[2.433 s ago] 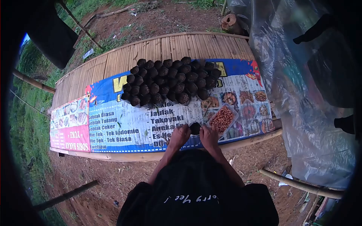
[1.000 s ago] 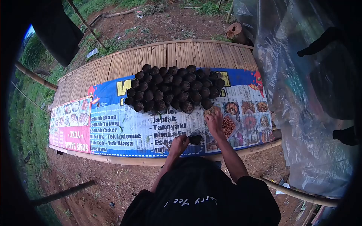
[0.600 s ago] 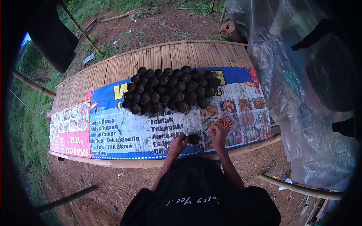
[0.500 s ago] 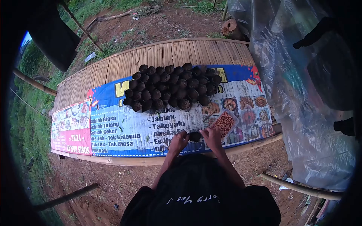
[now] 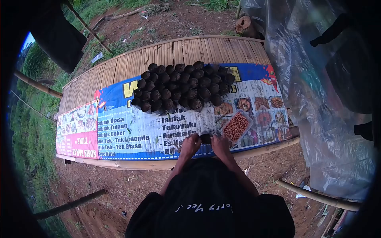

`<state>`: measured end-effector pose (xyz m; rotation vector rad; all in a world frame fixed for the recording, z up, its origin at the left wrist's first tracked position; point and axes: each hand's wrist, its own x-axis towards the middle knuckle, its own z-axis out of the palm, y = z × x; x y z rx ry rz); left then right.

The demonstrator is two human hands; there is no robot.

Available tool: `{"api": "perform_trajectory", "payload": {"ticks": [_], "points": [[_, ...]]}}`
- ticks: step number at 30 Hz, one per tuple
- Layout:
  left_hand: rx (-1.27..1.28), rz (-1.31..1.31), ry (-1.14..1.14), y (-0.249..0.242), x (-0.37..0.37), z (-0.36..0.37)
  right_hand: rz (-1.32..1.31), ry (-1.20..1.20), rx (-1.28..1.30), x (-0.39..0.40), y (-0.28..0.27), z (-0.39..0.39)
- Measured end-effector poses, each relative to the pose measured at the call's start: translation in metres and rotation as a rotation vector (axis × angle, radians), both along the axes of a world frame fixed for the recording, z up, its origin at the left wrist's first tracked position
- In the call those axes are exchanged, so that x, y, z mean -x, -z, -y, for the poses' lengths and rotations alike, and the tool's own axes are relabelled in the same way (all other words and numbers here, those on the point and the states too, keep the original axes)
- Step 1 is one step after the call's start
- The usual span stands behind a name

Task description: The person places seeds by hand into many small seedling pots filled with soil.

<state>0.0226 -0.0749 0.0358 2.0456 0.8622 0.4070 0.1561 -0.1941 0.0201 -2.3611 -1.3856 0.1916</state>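
Note:
Between my hands is a small black seedling bag [image 5: 205, 139], its dark round top facing up; whether soil fills it I cannot make out. The fingers of my left hand [image 5: 191, 145] are closed at its left side. On the opposite side, my right hand [image 5: 220, 145] grips it with bent fingers. Just beyond my right hand, a clear plastic tub [image 5: 250, 126] holds many reddish-brown seeds [image 5: 237, 126] that look like peanuts. Farther back, several black seedling bags filled with dark soil [image 5: 173, 94] stand packed together on the printed banner.
A menu banner [image 5: 115, 137] covers much of the bamboo-slat table [image 5: 158, 51]. Clear plastic sheeting [image 5: 337, 158] hangs at the right. Bamboo poles [image 5: 317, 194] stick out at the lower right and left, and a cut log [image 5: 245, 25] lies behind the table.
My hands have come slightly closer together around the bag, and its opening looks rounder. The camera view has shifted slightly. The tub and the grouped bags stay in place.

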Motion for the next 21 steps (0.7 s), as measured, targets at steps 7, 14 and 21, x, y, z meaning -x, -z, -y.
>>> {"api": "perform_trajectory", "payload": {"ticks": [7, 14, 21], "points": [[0.010, -0.018, -0.043, 0.003, 0.002, 0.002, -0.045, 0.007, -0.044, 0.001, -0.002, -0.002], [0.014, -0.099, -0.005, 0.016, 0.010, 0.002, 0.081, 0.055, -0.115, 0.002, 0.030, -0.001], [-0.192, -0.061, 0.072, -0.023, -0.004, 0.001, -0.118, 0.166, 0.244, 0.008, -0.010, 0.006]]}}
